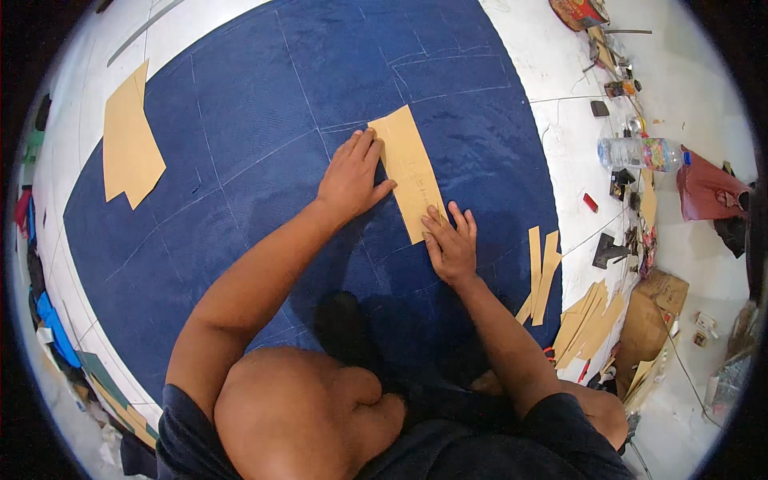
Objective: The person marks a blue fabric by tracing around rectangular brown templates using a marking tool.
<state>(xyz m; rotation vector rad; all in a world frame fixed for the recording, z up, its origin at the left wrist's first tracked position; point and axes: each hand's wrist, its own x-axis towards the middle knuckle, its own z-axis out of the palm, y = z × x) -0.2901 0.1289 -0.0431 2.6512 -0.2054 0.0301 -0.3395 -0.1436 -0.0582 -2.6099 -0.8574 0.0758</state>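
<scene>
A long tan cardboard pattern piece (410, 164) with faint writing lies flat on dark blue fabric (264, 104) marked with pale chalk lines. My left hand (350, 176) rests at its upper left edge, fingertips touching the corner and the thumb stretched toward its side. At the lower end, my right hand (452, 242) lays its spread fingers on the card's edge. Neither hand grips anything. Farther left on the cloth is a wider tan pattern piece (132, 144) with a notched lower end.
Narrow card strips (546, 276) lie at the fabric's right edge, beside a stack of tan pattern pieces (590, 324). Beyond are a clear water bottle (640, 152), a cardboard box (652, 312), a small red object (590, 202) and scattered tools. A blue item (56, 328) sits far left.
</scene>
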